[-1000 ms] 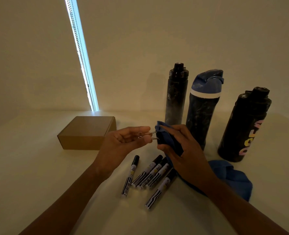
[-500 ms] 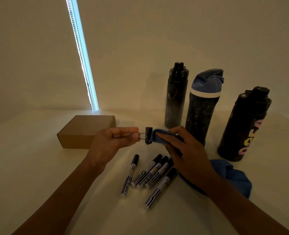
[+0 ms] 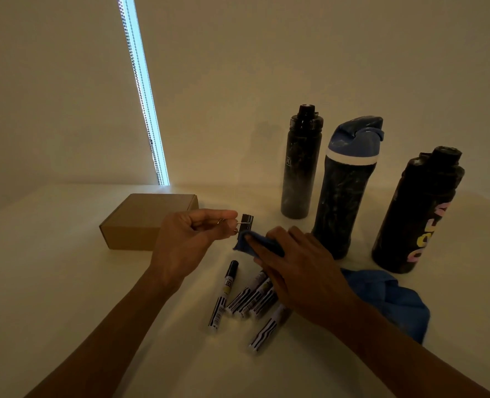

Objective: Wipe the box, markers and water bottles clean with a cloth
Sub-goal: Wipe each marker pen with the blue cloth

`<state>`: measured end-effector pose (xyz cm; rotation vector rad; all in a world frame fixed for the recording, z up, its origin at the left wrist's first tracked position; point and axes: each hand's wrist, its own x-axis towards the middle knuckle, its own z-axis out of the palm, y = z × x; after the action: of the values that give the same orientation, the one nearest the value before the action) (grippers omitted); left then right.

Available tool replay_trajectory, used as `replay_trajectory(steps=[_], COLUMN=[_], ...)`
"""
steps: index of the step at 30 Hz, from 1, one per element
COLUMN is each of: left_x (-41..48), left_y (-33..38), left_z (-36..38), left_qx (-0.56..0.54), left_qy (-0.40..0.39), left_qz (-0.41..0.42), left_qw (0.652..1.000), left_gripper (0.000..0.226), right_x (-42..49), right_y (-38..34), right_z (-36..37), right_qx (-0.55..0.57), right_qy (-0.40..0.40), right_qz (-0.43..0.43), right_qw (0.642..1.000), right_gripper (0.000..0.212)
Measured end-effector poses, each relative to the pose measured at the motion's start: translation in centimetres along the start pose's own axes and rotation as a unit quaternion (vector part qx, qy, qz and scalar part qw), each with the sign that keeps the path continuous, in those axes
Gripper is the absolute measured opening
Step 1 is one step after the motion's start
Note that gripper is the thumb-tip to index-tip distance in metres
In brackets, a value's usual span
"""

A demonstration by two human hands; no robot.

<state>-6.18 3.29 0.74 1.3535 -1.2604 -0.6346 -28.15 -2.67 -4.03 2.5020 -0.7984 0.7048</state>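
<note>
My left hand (image 3: pixel 189 239) pinches the wire handles of a black binder clip (image 3: pixel 246 221) above the table. My right hand (image 3: pixel 301 271) holds a fold of the blue cloth (image 3: pixel 390 300) against the clip's lower side; the rest of the cloth trails to the right on the table. Several black-capped markers (image 3: pixel 249 297) lie below the hands, partly hidden by my right hand. A brown cardboard box (image 3: pixel 140 222) sits closed at the left. Three bottles stand behind: a slim black bottle (image 3: pixel 299 168), a blue-lidded bottle (image 3: pixel 344 191) and a black bottle with coloured letters (image 3: pixel 413 211).
A pale table (image 3: pixel 65 282) carries everything, with a wall close behind the bottles. A bright vertical strip of light (image 3: pixel 140 90) runs down the wall at the left.
The clip came out of the cloth and now shows black in my left hand's pinch. My right hand dropped lower and wipes the clip's underside with the cloth.
</note>
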Motion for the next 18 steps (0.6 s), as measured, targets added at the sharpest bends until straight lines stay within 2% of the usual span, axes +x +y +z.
replay_trajectory(steps=[4,7,9,14,16,18], left_x=[-0.3,-0.6,-0.5,0.0,0.1,0.2], left_y=[0.2,0.2,0.1,0.0,0.2,0.2], left_z=[0.3,0.8,0.8,0.1,0.0,-0.1], left_qx=[0.011,-0.001,-0.012,-0.046,-0.068,-0.094], left_qy=[-0.025,-0.030,-0.009,0.025,0.018,0.000], left_qz=[0.008,0.023,0.028,0.033,0.026,0.012], left_qw=[1.000,0.999,0.999,0.998,0.997,0.995], left_gripper=[0.020,0.019,0.019,0.023,0.026,0.030], right_x=[0.5,1.3,1.1,-0.2,-0.2,0.0], right_y=[0.5,1.2,0.8,-0.8,-0.3,0.4], right_z=[0.7,1.1,1.0,-0.5,-1.0,-1.4], right_qx=[0.038,0.018,0.044,0.039,0.088,0.159], right_qy=[0.030,0.040,0.042,0.003,0.005,0.047], right_qz=[0.034,0.043,0.031,-0.002,0.034,0.105], right_qw=[0.998,0.998,0.998,0.999,0.996,0.981], right_gripper=[0.090,0.074,0.074,0.050,0.044,0.034])
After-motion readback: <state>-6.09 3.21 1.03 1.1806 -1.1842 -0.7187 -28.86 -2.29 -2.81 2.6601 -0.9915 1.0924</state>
